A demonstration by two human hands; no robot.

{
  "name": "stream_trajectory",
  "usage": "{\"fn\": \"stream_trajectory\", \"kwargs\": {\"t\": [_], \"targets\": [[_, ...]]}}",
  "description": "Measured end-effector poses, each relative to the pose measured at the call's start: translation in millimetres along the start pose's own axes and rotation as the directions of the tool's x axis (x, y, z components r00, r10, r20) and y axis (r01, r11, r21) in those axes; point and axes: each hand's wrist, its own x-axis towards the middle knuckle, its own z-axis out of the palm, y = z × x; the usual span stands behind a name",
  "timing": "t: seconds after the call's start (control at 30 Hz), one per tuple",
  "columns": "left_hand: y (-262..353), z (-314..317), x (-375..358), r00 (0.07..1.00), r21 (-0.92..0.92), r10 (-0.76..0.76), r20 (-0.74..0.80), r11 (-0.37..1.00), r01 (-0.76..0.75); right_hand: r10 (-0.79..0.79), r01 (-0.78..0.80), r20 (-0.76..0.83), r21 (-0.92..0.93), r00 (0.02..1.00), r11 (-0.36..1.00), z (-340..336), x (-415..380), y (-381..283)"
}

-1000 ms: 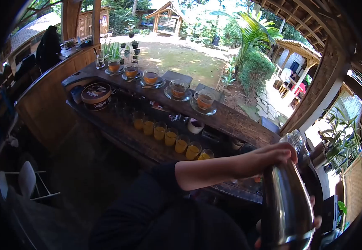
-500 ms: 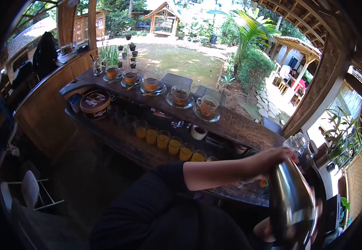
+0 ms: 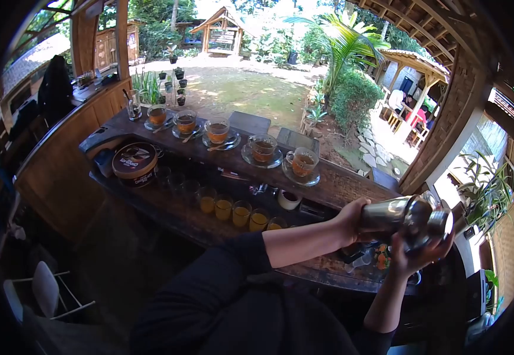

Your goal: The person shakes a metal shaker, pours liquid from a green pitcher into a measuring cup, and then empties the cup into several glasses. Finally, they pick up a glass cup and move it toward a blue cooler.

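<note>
I hold a shiny steel shaker (image 3: 403, 216) on its side over the right end of the wooden bar counter (image 3: 339, 180). My left hand (image 3: 352, 221) grips its narrower left end. My right hand (image 3: 417, 255) cups the wider right end from below. Both arms wear black sleeves pushed up. Under and left of the shaker, a row of several small glasses of yellow-orange drink (image 3: 234, 211) stands on the lower shelf.
Several glass cups of tea on saucers (image 3: 262, 149) line the upper counter. A round brown tin (image 3: 134, 163) sits at the left end, and a small white bowl (image 3: 289, 199) lies near the glasses. A white chair (image 3: 46, 289) stands on the floor lower left.
The shaker has swung from upright at the lower right to lying sideways, higher and nearer the counter. My right hand has come up into view beneath it.
</note>
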Motion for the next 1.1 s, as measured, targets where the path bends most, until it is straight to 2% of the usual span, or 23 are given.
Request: {"fn": "stream_trajectory", "kwargs": {"t": [0.07, 0.13, 0.17, 0.23, 0.27, 0.33, 0.37, 0.43, 0.47, 0.53, 0.57, 0.6, 0.63, 0.67, 0.73, 0.8, 0.87, 0.9, 0.97, 1.0, 1.03, 1.07, 1.1], "targets": [[0, 14, -17, 0.998, 0.078, 0.061, -0.004, 0.995, -0.06, -0.131, 0.11, -0.036, -0.355, 0.991, 0.928, -26, -11, 28], [17, 35, -41, 0.952, 0.13, 0.129, 0.277, 0.977, -0.17, -0.243, 0.201, -0.105, -0.307, 0.964, 0.93, -42, -11, -17], [23, 48, -58, 0.954, 0.13, 0.122, 0.275, 0.978, -0.163, -0.294, 0.251, -0.126, -0.28, 0.947, 0.927, -48, -10, -36], [36, 68, -86, 0.826, 0.37, 0.204, 0.526, 0.819, -0.438, -0.367, 0.322, -0.15, -0.255, 0.918, 0.912, -51, -8, -62], [39, 66, -87, 0.827, 0.373, 0.199, 0.525, 0.82, -0.434, -0.383, 0.339, -0.154, -0.248, 0.911, 0.907, -48, -8, -69], [41, 57, -85, 0.709, 0.372, 0.248, 0.66, 0.712, -0.595, -0.378, 0.338, -0.133, -0.249, 0.916, 0.908, -33, -8, -66], [41, 41, -77, 0.744, 0.388, 0.317, 0.589, 0.697, -0.604, -0.359, 0.322, -0.113, -0.254, 0.927, 0.912, -19, -9, -62], [42, 13, -64, 0.945, 0.283, 0.175, 0.276, 0.925, -0.254, -0.261, 0.215, -0.107, -0.322, 0.959, 0.922, 5, -1, -37], [46, 8, -67, 0.986, 0.148, 0.001, 0.168, 0.989, -0.026, -0.245, 0.187, -0.117, -0.373, 0.962, 0.909, 7, 2, -30], [40, 8, -80, 0.975, 0.173, 0.102, 0.196, 0.975, -0.137, -0.206, 0.141, -0.142, -0.37, 0.968, 0.918, 1, 2, -25], [38, 12, -88, 0.906, 0.139, 0.213, 0.367, 0.95, -0.28, -0.23, 0.163, -0.154, -0.36, 0.961, 0.919, -8, -3, -35], [40, 18, -91, 0.8, 0.321, 0.302, 0.519, 0.798, -0.51, -0.282, 0.216, -0.152, -0.346, 0.947, 0.913, -10, -9, -53], [42, 24, -95, 0.66, 0.408, 0.377, 0.65, 0.56, -0.722, -0.327, 0.262, -0.16, -0.327, 0.931, 0.908, -14, -12, -69], [49, 33, -105, 0.562, 0.386, 0.301, 0.77, 0.482, -0.787, -0.352, 0.296, -0.164, -0.291, 0.922, 0.91, -14, -14, -81], [51, 33, -101, 0.568, 0.367, 0.289, 0.77, 0.527, -0.766, -0.32, 0.285, -0.168, -0.199, 0.933, 0.937, -3, -20, -87], [50, 5, -78, 0.828, 0.384, 0.3, 0.474, 0.776, -0.501, -0.119, 0.116, -0.148, -0.027, 0.982, 0.993, 17, -27, -77], [41, -47, -58, 0.966, 0.093, 0.084, 0.244, 0.99, -0.11, 0.278, -0.249, -0.074, 0.274, 0.958, 0.929, 43, -29, -54], [35, -69, -56, 0.997, 0.061, -0.035, 0.073, 0.998, 0.031, 0.395, -0.365, -0.01, 0.362, 0.919, 0.858, 53, -32, -46], [6, -124, -50, 0.995, 0.1, -0.05, 0.087, 0.994, 0.042, 0.535, -0.527, 0.114, 0.432, 0.837, 0.732, 56, -51, -34], [2, -122, -71, 0.994, 0.081, -0.109, -0.016, 0.991, 0.11, 0.583, -0.593, 0.177, 0.439, 0.793, 0.675, 54, -62, -29], [-5, -138, -74, 0.988, 0.16, -0.126, 0.088, 0.981, 0.111, 0.604, -0.654, 0.262, 0.404, 0.753, 0.64, 52, -70, -33], [-10, -154, -78, 0.986, 0.158, -0.142, 0.088, 0.979, 0.127, 0.611, -0.711, 0.364, 0.4, 0.703, 0.578, 50, -84, -28], [-16, -170, -82, 0.991, 0.31, -0.122, 0.05, 0.945, 0.1, 0.596, -0.752, 0.458, 0.424, 0.659, 0.505, 50, -96, -22]]}}
